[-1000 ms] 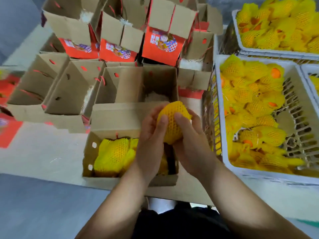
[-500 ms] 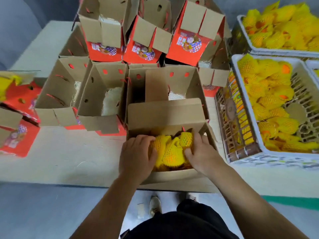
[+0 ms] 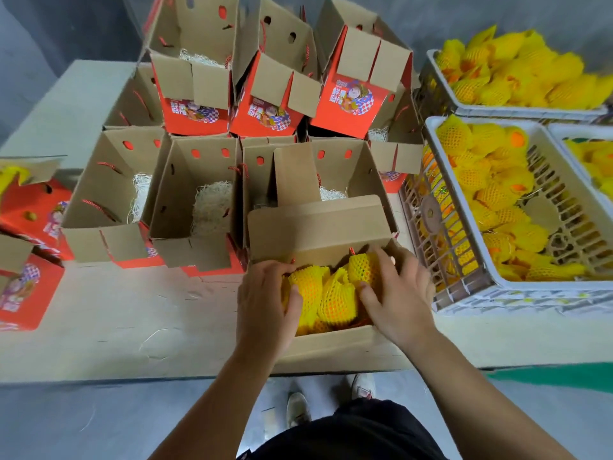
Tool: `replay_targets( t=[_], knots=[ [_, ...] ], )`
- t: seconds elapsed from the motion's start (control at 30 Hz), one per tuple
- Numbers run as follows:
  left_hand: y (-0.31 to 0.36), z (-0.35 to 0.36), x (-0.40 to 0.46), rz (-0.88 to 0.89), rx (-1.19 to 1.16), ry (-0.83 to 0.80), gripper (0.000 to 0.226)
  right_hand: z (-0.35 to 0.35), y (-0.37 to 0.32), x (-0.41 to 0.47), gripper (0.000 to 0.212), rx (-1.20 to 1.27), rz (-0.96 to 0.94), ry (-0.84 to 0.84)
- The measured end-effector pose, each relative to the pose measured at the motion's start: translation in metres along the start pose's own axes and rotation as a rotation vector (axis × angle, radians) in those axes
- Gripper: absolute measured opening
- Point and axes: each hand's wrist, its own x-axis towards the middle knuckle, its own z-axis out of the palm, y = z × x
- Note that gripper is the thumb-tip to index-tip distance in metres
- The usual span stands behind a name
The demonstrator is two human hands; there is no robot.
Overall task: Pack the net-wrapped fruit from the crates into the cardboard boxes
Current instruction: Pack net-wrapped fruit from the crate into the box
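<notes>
My left hand (image 3: pixel 265 303) and right hand (image 3: pixel 394 293) pressed netted fruit (image 3: pixel 328 293) into the near-edge box (image 3: pixel 318 227), fingers curled over it (three boxes (image 3: pixel 209 194) behind held only padding; crates (image 3: pixel 464 293) stayed heaped).

My single head camera looks steeply down, close over the worktop (image 3: pixel 99 327), facing forward toward the crates (image 3: pixel 497 293).
</notes>
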Motion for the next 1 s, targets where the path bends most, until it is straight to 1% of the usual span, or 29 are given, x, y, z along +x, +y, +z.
replay_targets(
  t=[0.07,0.17,0.2,0.23,0.3,0.33,0.37,0.43,0.5,0.53,0.6,0.63,0.67,0.7,0.73,0.77,0.8,0.83,0.87,0.9,0.93,0.97,1.0],
  knots=[
    [-0.006,-0.003,-0.009,-0.090,-0.075,0.068,0.040,0.005,0.008,-0.009,0.067,0.036,0.037,0.145],
    [-0.010,-0.002,-0.014,-0.233,-0.140,0.080,0.053,0.007,0.021,-0.006,0.063,0.168,0.120,0.211],
    [-0.011,0.000,-0.014,-0.320,-0.180,0.063,0.056,0.006,0.024,-0.003,0.060,0.228,0.130,0.192],
    [-0.013,0.002,-0.012,-0.452,-0.263,0.017,0.055,0.005,0.027,0.000,0.057,0.288,0.124,0.155],
    [-0.017,0.004,-0.007,-0.737,-0.509,-0.132,0.046,0.003,0.031,0.003,0.049,0.341,0.109,0.098],
    [-0.019,0.004,-0.005,-0.800,-0.594,-0.194,0.043,0.002,0.032,0.003,0.045,0.300,0.105,0.115],
    [-0.021,0.004,-0.004,-0.802,-0.617,-0.230,0.042,0.001,0.032,0.003,0.044,0.195,0.096,0.156],
    [-0.022,0.005,0.000,-0.774,-0.575,-0.251,0.041,0.003,0.028,0.002,0.054,-0.127,0.064,0.228],
    [-0.023,0.008,0.000,-0.779,-0.525,-0.238,0.040,0.005,0.017,0.007,0.064,-0.324,0.055,0.195],
    [-0.022,0.011,-0.002,-0.780,-0.504,-0.231,0.041,0.006,0.011,0.012,0.063,-0.383,0.066,0.142],
    [-0.017,0.011,-0.006,-0.727,-0.411,-0.166,0.049,0.005,0.005,0.023,0.058,-0.443,0.077,0.058],
    [-0.013,0.009,-0.008,-0.641,-0.289,-0.080,0.056,0.004,0.004,0.026,0.056,-0.439,0.059,0.049],
    [-0.007,0.005,-0.010,-0.481,-0.136,0.030,0.060,0.003,0.003,0.027,0.054,-0.412,0.023,0.050],
    [-0.002,0.002,-0.009,-0.262,-0.003,0.115,0.060,0.003,0.001,0.026,0.051,-0.365,-0.022,0.047],
    [0.004,0.000,-0.006,-0.037,0.076,0.139,0.057,0.005,-0.001,0.023,0.048,-0.304,-0.063,0.032],
    [0.008,-0.001,-0.002,0.150,0.115,0.080,0.054,0.006,-0.003,0.019,0.045,-0.226,-0.083,0.013],
    [0.013,0.000,0.001,0.259,0.140,-0.043,0.051,0.008,-0.004,0.016,0.044,-0.145,-0.083,-0.002],
    [0.018,0.001,0.004,0.281,0.175,-0.198,0.052,0.009,-0.005,0.015,0.043,-0.078,-0.071,-0.007],
    [0.022,0.003,0.007,0.254,0.219,-0.351,0.057,0.009,-0.005,0.015,0.044,-0.020,-0.053,-0.010],
    [0.023,0.004,0.013,0.217,0.274,-0.458,0.063,0.007,-0.005,0.017,0.048,0.046,-0.021,-0.022],
    [0.022,0.005,0.019,0.195,0.341,-0.524,0.068,0.005,-0.004,0.019,0.054,0.129,0.026,-0.045],
    [0.022,0.004,0.024,0.191,0.407,-0.547,0.069,0.003,-0.003,0.022,0.059,0.208,0.074,-0.074],
    [0.022,0.002,0.029,0.193,0.448,-0.533,0.067,0.001,-0.001,0.024,0.063,0.256,0.106,-0.102]
  ],
)
